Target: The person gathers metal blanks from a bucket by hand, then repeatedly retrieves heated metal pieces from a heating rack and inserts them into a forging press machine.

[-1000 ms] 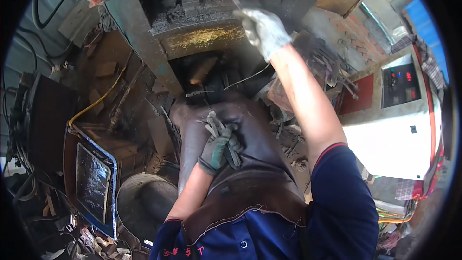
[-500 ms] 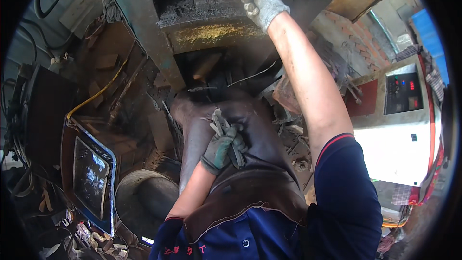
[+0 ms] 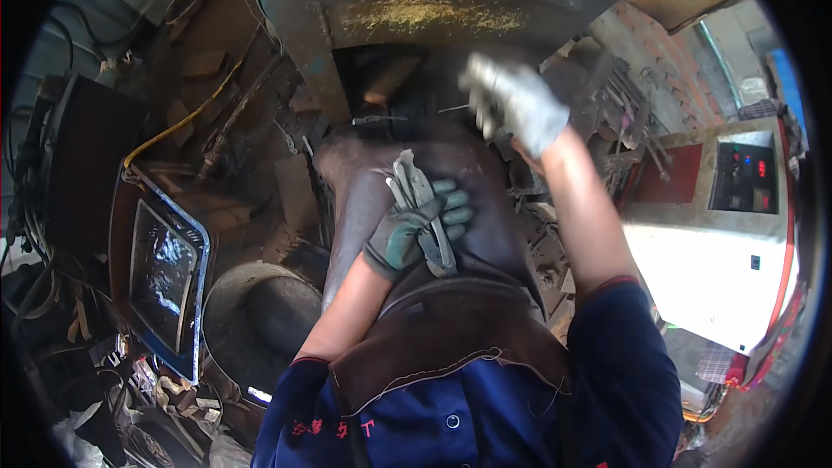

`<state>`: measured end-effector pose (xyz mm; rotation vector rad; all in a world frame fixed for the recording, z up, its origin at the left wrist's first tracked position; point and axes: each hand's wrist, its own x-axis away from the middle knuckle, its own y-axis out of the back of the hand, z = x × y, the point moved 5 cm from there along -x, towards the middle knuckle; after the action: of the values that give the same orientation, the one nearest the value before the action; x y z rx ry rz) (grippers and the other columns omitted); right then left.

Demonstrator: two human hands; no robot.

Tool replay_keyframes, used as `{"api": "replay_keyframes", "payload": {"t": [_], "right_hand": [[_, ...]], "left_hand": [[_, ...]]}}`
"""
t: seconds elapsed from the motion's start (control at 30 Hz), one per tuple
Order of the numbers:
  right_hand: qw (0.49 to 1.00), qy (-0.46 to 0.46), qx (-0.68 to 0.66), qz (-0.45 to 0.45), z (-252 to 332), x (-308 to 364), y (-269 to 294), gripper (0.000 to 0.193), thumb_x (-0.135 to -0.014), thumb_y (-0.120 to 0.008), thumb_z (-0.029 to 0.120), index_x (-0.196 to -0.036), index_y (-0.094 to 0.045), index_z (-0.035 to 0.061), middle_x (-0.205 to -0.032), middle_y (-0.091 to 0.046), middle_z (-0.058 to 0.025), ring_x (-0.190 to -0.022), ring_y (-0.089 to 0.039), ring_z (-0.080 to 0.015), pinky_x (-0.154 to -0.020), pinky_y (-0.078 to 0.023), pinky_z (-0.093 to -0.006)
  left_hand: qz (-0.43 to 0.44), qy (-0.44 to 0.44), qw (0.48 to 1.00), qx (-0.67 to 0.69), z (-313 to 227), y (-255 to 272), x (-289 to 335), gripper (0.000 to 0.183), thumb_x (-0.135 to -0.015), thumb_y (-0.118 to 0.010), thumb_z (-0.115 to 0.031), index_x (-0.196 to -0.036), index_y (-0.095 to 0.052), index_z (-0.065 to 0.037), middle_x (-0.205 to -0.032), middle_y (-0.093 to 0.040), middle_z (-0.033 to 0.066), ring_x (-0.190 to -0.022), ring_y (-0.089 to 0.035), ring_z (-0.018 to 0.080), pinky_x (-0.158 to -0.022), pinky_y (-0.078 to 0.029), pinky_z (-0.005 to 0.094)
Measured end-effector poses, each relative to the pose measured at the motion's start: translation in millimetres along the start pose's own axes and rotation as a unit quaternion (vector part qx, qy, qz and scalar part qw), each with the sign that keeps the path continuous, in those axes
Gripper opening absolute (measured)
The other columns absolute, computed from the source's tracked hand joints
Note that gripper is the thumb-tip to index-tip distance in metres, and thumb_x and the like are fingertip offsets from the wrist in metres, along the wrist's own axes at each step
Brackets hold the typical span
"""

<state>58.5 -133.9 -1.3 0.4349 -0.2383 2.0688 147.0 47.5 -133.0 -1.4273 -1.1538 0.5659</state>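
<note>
Far left, I've got a blue-edged panel (image 3: 163, 282) leaning, then a round bin (image 3: 227, 284) just beside it, rim up; both sit clear of the reach. Left hand (image 3: 416, 230), gloved, grasps a bunch of grey metal pieces (image 3: 414, 180) over the middle of the brown apron (image 3: 481, 169), tips pointing at the apron's far edge. Past that edge is a dark opening (image 3: 433, 87) with an orange-tinged block (image 3: 390, 76) in it, under a ledge (image 3: 433, 14) flecked yellow. Right hand (image 3: 524, 106), white glove, is raised over the apron's far right corner; motion blur, so I can't tell if it holds anything. Step in hand, I'd say: left holds the stock, right is between handlings. Next move calls for a steady left grip and a clean one-piece pinch. Possible snag: thin pale wire (image 3: 453, 108) near the right fingers. Right side: stacked rods (image 3: 626, 104), then a control cabinet (image 3: 706, 282), bounding that arm's swing.
</note>
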Motion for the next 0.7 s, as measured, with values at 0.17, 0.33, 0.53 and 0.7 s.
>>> {"api": "replay_keyframes", "payload": {"t": [0.17,0.33,0.53,0.7], "right_hand": [[0.896,0.050,0.438,-0.064,-91,58,-23,0.051,-0.080,-0.065,0.054,-0.086,-0.063,0.0037,-0.072,-0.065,-0.0153,-0.065,-0.064,-0.0288,-0.061,-0.050,-0.0403],[0.842,0.054,0.529,-0.092,-106,96,-35,0.048,-0.076,-0.067,0.055,-0.084,-0.063,0.0071,-0.073,-0.066,-0.0161,-0.071,-0.065,-0.0337,-0.064,-0.050,-0.0428],[0.813,0.115,0.565,-0.085,-100,106,-47,0.045,-0.079,-0.063,0.054,-0.083,-0.064,0.0095,-0.068,-0.064,-0.0149,-0.066,-0.064,-0.0324,-0.060,-0.049,-0.0419],[0.890,0.041,0.454,-0.002,-120,105,-50,0.040,-0.086,-0.059,0.047,-0.089,-0.065,0.0080,-0.067,-0.063,-0.0102,-0.058,-0.061,-0.0237,-0.052,-0.048,-0.0350]], "left_hand": [[0.047,-0.045,0.998,0.000,3,12,5,0.042,-0.093,-0.057,-0.016,-0.132,-0.045,-0.004,-0.123,-0.056,0.0113,-0.111,-0.057,0.0263,-0.092,-0.049,0.0390],[0.069,-0.087,0.993,0.041,10,-1,-7,0.026,-0.096,-0.053,-0.022,-0.119,-0.052,-0.007,-0.110,-0.057,0.0069,-0.109,-0.055,0.0228,-0.095,-0.046,0.0376],[0.124,-0.075,0.981,0.128,10,2,-7,0.027,-0.097,-0.050,-0.022,-0.119,-0.051,-0.007,-0.111,-0.057,0.0072,-0.110,-0.054,0.0250,-0.099,-0.043,0.0404],[0.031,-0.085,0.996,-0.016,11,27,-6,0.028,-0.098,-0.049,-0.026,-0.118,-0.054,-0.006,-0.107,-0.060,0.0069,-0.105,-0.056,0.0240,-0.097,-0.044,0.0395]]}}
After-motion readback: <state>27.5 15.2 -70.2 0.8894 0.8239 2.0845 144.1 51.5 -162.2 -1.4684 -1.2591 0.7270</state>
